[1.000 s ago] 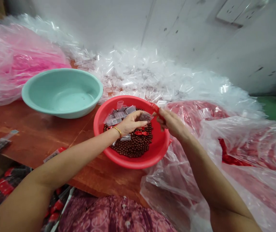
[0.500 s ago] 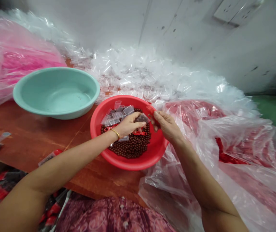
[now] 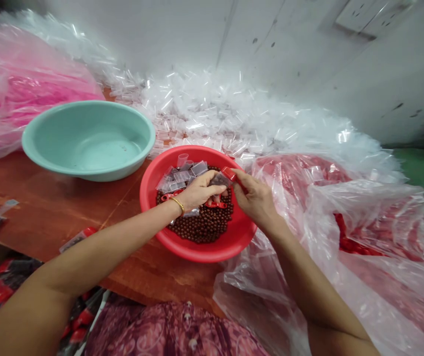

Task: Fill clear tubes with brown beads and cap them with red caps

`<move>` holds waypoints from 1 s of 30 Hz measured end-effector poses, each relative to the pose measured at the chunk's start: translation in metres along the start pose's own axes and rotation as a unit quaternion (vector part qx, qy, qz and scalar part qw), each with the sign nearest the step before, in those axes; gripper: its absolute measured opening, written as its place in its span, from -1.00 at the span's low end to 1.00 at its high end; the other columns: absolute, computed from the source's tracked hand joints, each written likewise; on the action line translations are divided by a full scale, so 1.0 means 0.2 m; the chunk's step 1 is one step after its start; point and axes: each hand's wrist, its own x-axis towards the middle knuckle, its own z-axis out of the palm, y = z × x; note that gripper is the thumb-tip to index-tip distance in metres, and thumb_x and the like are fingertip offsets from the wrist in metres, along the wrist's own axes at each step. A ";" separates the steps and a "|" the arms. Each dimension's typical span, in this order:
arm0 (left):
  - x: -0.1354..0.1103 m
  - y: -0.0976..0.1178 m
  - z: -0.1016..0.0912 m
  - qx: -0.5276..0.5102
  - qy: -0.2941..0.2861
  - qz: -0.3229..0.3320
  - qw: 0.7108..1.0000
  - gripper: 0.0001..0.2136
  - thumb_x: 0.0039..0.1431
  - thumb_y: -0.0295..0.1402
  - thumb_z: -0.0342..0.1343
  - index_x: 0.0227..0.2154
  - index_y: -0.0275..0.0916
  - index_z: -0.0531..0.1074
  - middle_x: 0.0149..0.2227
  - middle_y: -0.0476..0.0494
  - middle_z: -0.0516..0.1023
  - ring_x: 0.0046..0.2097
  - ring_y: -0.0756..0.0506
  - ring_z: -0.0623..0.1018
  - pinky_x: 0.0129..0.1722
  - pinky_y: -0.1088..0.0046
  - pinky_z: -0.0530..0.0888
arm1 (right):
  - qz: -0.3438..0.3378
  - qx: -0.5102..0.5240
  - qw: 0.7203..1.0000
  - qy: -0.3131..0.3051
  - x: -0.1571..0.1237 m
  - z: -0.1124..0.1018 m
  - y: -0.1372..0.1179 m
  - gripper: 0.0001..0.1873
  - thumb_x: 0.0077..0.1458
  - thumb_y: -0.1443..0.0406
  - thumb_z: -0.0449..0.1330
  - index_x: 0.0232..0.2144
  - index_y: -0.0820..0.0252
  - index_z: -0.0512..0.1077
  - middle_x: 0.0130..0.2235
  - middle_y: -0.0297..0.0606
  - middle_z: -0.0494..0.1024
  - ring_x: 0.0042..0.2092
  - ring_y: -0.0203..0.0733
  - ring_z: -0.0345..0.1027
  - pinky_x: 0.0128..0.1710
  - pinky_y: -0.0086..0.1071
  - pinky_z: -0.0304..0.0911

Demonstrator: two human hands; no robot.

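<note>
Over the red basin (image 3: 244, 236), my left hand (image 3: 199, 192) grips a small clear plastic container (image 3: 220, 180) with dark contents. My right hand (image 3: 255, 199) pinches a red cap (image 3: 229, 173) against the container's right end. Whether the cap is fully seated, I cannot tell. Below my hands lie many round brown beads (image 3: 202, 225). Several clear containers (image 3: 177, 179) rest on the beads at the basin's far left. Small red plastic pieces (image 3: 217, 204) show by my left fingertips, partly hidden.
Left of the red basin stands a teal basin (image 3: 86, 170). Clear plastic pieces (image 3: 212, 109) are heaped along the wall. A pink-filled bag (image 3: 30, 94) lies far left, a plastic bag with red contents (image 3: 363, 222) right. Red-capped containers (image 3: 76, 240) lie at the lower left.
My right hand has brought the red cap down and left onto the end of the container. My left hand has stayed nearly in place. The view has shifted slightly.
</note>
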 end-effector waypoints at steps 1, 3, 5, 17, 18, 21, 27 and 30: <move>0.00 0.00 0.00 0.004 0.001 0.005 1.000 -0.89 0.06 -0.45 0.04 -0.32 -0.27 0.23 -0.47 0.05 0.40 -0.57 0.14 0.35 -0.61 0.63 0.21 | -0.017 -0.023 1.000 -0.007 0.00 0.00 0.00 -0.63 0.14 0.30 -0.04 -0.04 0.17 0.38 -0.27 -0.16 0.54 -0.24 -0.14 0.42 -0.19 -0.27 0.32; 0.00 -0.01 0.00 0.025 0.008 0.019 0.999 -0.88 0.07 -0.42 0.05 -0.32 -0.26 0.23 -0.50 0.07 0.37 -0.57 0.13 0.33 -0.57 0.61 0.23 | -0.033 -0.064 0.997 -0.011 -0.02 0.01 -0.01 -0.60 0.16 0.31 -0.07 0.01 0.19 0.37 -0.29 -0.14 0.54 -0.26 -0.13 0.42 -0.21 -0.27 0.33; 0.00 -0.03 -0.01 0.058 0.028 0.048 0.997 -0.86 0.04 -0.43 0.08 -0.32 -0.27 0.25 -0.50 0.08 0.35 -0.52 0.11 0.33 -0.49 0.58 0.29 | -0.042 -0.104 0.994 -0.004 -0.03 0.01 -0.01 -0.58 0.19 0.30 -0.09 0.03 0.22 0.37 -0.31 -0.13 0.54 -0.30 -0.14 0.41 -0.27 -0.29 0.33; 0.02 -0.09 -0.02 0.264 0.101 0.100 0.954 -0.88 -0.12 -0.41 0.11 -0.53 -0.26 0.24 -0.55 0.09 0.28 -0.46 0.05 0.28 -0.46 0.54 0.23 | -0.161 -0.143 0.977 0.004 -0.11 0.06 -0.02 -0.57 0.19 0.42 -0.07 0.10 0.35 0.26 -0.40 -0.19 0.51 -0.41 -0.25 0.39 -0.43 -0.42 0.31; 0.01 -0.08 -0.03 0.277 0.086 0.088 0.953 -0.88 -0.14 -0.42 0.10 -0.54 -0.26 0.25 -0.56 0.10 0.27 -0.47 0.05 0.28 -0.48 0.55 0.22 | -0.172 -0.129 0.977 -0.006 -0.12 0.05 -0.02 -0.56 0.18 0.42 -0.06 0.11 0.35 0.25 -0.42 -0.20 0.51 -0.42 -0.27 0.40 -0.43 -0.43 0.32; 0.01 -0.07 -0.04 0.301 0.036 0.059 0.951 -0.89 -0.17 -0.39 0.11 -0.53 -0.27 0.30 -0.57 0.09 0.30 -0.47 0.04 0.30 -0.48 0.54 0.22 | -0.197 -0.093 0.976 -0.022 -0.13 0.01 -0.01 -0.59 0.18 0.40 -0.02 0.08 0.31 0.29 -0.48 -0.28 0.49 -0.48 -0.31 0.38 -0.47 -0.47 0.30; -0.01 -0.04 -0.01 0.332 0.004 0.101 0.938 -0.86 -0.12 -0.34 0.10 -0.47 -0.28 0.33 -0.51 0.05 0.35 -0.43 0.02 0.33 -0.43 0.54 0.27 | -0.210 -0.100 0.969 0.084 -0.11 -0.01 -0.02 -0.68 0.17 0.38 0.03 -0.04 0.29 0.40 -0.44 -0.23 0.56 -0.48 -0.30 0.41 -0.44 -0.46 0.34; -0.03 -0.02 -0.02 0.377 0.023 0.100 0.921 -0.91 -0.14 -0.39 0.08 -0.55 -0.26 0.27 -0.57 0.08 0.28 -0.49 0.05 0.28 -0.51 0.57 0.21 | -0.209 -0.090 0.972 0.062 -0.13 0.02 -0.03 -0.56 0.18 0.38 0.01 0.13 0.31 0.25 -0.30 -0.13 0.59 -0.39 -0.24 0.47 -0.37 -0.43 0.38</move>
